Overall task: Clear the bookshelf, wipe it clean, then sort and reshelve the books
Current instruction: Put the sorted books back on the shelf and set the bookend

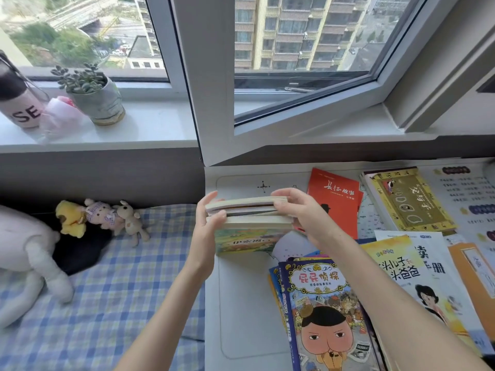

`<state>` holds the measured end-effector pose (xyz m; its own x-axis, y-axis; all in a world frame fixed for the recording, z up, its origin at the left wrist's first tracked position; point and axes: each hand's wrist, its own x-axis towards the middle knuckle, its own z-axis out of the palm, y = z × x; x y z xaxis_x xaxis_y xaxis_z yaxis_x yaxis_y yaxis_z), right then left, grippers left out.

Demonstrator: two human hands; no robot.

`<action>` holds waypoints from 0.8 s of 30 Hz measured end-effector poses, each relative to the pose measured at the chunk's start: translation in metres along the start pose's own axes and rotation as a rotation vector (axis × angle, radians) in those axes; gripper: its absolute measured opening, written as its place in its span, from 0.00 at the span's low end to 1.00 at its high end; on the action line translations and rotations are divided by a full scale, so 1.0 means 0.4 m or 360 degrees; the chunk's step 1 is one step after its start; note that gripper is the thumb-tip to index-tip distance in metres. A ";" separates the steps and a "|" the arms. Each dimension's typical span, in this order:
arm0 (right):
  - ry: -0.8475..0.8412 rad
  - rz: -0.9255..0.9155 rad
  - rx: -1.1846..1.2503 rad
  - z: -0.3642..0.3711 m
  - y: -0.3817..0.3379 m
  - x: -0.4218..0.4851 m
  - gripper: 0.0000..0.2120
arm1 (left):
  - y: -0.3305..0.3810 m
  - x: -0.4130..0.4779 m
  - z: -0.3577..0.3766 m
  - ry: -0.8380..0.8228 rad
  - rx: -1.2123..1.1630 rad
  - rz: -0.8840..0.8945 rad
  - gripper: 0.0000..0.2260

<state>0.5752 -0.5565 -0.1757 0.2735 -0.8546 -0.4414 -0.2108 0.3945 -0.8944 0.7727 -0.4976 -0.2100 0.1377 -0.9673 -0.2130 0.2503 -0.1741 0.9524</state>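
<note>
A small stack of books [247,210] stands on edge on the white desk [241,303], page edges facing up, with a green illustrated cover toward me. My left hand [207,220] grips the stack's left end, fingers over the top and thumb at the front. My right hand [297,210] grips the right end the same way. A red book [340,199] lies flat just behind my right hand. A yellow-framed book [407,199] lies further right. Near me lie a purple cartoon-cover book [326,311] and a yellow-and-white book [417,271].
A bed with a blue checked sheet [107,290] and several plush toys [107,218] lies left of the desk. On the windowsill [150,127] stand a potted succulent [93,95] and a bottle [16,97]. An open window sash [308,108] angles inward above the desk.
</note>
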 end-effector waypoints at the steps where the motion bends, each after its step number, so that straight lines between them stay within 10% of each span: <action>1: 0.0071 -0.0013 -0.0075 -0.008 -0.005 0.003 0.10 | -0.005 -0.003 -0.001 0.0026 -0.0007 0.0035 0.28; 9: 0.0210 -0.1033 -0.1181 -0.013 -0.051 0.019 0.07 | -0.017 0.011 0.012 0.0086 -0.0061 0.0262 0.27; 15: 0.0056 -0.0953 -0.2057 -0.002 -0.068 0.061 0.11 | -0.031 0.016 0.004 0.0044 -0.0088 0.0262 0.28; 24: 0.0457 -0.1080 -0.1124 -0.089 -0.155 -0.039 0.06 | -0.031 0.041 0.007 0.0119 0.0046 0.0156 0.16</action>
<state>0.5504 -0.5797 -0.1106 0.3253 -0.9092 0.2600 -0.6257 -0.4131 -0.6617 0.7691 -0.5117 -0.2245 0.2317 -0.9636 -0.1332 0.2048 -0.0855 0.9751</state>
